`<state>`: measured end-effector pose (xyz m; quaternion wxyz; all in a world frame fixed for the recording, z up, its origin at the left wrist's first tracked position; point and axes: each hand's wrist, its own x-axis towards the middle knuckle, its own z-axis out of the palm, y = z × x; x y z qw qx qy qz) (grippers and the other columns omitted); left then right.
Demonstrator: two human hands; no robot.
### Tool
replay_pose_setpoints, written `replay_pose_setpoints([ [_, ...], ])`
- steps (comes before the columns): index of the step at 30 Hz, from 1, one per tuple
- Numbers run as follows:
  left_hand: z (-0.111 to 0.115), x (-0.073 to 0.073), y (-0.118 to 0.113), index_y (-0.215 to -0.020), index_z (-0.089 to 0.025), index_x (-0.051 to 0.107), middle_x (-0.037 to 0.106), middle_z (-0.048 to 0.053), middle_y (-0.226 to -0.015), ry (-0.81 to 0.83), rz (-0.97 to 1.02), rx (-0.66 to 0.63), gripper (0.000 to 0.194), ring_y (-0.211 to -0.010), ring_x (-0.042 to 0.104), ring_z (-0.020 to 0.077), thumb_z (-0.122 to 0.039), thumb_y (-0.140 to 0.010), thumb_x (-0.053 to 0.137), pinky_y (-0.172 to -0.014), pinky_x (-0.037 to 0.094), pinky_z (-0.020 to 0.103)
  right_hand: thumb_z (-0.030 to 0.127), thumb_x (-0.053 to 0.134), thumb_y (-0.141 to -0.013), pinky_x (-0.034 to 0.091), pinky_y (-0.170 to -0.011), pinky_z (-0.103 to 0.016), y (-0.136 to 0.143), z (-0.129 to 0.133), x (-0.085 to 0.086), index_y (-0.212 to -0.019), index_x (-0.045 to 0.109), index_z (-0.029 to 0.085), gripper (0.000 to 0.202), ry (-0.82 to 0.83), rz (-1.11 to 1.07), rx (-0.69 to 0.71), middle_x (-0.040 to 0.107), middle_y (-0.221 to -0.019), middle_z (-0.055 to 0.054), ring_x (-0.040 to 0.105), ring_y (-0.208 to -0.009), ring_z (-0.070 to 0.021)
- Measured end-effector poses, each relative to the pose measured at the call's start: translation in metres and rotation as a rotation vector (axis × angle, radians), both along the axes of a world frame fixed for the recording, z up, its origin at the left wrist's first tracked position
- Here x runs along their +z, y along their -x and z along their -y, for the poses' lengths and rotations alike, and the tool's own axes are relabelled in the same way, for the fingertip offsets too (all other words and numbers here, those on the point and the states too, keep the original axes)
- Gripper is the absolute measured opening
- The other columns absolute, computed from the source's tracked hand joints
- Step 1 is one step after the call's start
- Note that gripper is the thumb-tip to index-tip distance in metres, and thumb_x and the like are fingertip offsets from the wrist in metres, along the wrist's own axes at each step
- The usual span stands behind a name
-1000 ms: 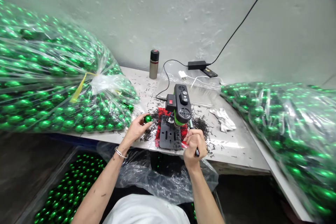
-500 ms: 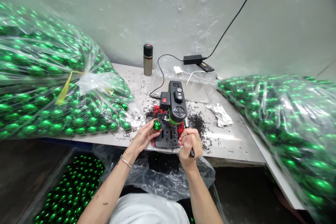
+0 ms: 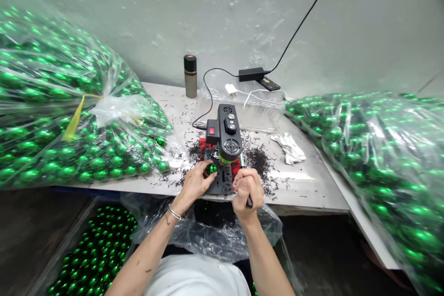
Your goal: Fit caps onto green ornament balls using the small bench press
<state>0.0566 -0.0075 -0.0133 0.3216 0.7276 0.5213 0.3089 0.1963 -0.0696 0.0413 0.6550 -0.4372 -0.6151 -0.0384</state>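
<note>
Between the thumb and fingers of my left hand (image 3: 197, 182) is a shiny green ball (image 3: 211, 168), at the left side of a small black machine (image 3: 230, 133). The ball is over the machine's black base plate (image 3: 218, 187), beside its head. My right hand (image 3: 249, 189) is wrapped round a black handle (image 3: 249, 202) at the machine's right; only the handle's end shows below the fist. Black scraps (image 3: 255, 163) and red material (image 3: 236, 165) lie around the base.
Big clear bags of green balls stand at the left (image 3: 45, 148) and right (image 3: 374, 162). Behind the machine are a bottle (image 3: 190, 84), a clear plastic tray (image 3: 267, 122) and a black power adapter (image 3: 251, 74). White gloves (image 3: 290, 149) lie to the right. An open bag of balls (image 3: 93, 249) is below.
My left hand has moved right with the green ball, closer to the machine's head, and its fingers have closed in more around the ball. My right hand keeps its grip on the handle.
</note>
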Motion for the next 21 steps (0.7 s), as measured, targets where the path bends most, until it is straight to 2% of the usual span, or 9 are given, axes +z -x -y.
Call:
replay_pose_setpoints([
  [6, 0.0015, -0.0035, -0.0014, -0.119, -0.02, 0.066, 0.07, 0.008, -0.114, -0.096, -0.057, -0.135, 0.034, -0.079, 0.068, 0.0185, -0.026, -0.086, 0.066, -0.081, 0.056, 0.033, 0.012, 0.041, -0.094, 0.041, -0.056, -0.026, 0.0006, 0.0002, 0.0018, -0.07, 0.045, 0.021, 0.027, 0.005, 0.025, -0.017, 0.05, -0.071, 0.001, 0.051, -0.064, -0.0114],
  [10, -0.0003, -0.0045, -0.0002, -0.118, -0.019, 0.067, 0.07, 0.008, -0.115, -0.075, -0.039, -0.121, 0.035, -0.084, 0.068, 0.0206, -0.029, -0.085, 0.068, -0.084, 0.055, 0.034, 0.012, 0.041, -0.094, 0.041, -0.056, -0.027, 0.0008, 0.0002, 0.0014, -0.069, 0.044, 0.021, 0.027, 0.004, 0.021, -0.02, 0.05, -0.071, 0.001, 0.051, -0.064, -0.0115],
  [17, -0.0049, -0.0039, 0.0054, -0.113, -0.022, 0.071, 0.071, 0.007, -0.113, -0.038, 0.014, -0.119, 0.032, -0.081, 0.067, 0.021, -0.031, -0.083, 0.069, -0.084, 0.055, 0.034, 0.012, 0.042, -0.094, 0.041, -0.055, -0.027, 0.0005, 0.0006, -0.0005, -0.068, 0.044, 0.021, 0.027, 0.01, 0.015, -0.017, 0.05, -0.07, 0.001, 0.051, -0.062, -0.0116],
  [21, -0.006, -0.0004, 0.0015, -0.113, -0.022, 0.072, 0.071, 0.008, -0.113, -0.061, -0.024, -0.141, 0.031, -0.092, 0.068, 0.0241, -0.028, -0.083, 0.069, -0.087, 0.054, 0.035, 0.012, 0.041, -0.094, 0.041, -0.055, -0.026, 0.0001, 0.0003, -0.0017, -0.069, 0.045, 0.021, 0.027, 0.008, 0.015, -0.013, 0.05, -0.071, 0.001, 0.051, -0.062, -0.0112],
])
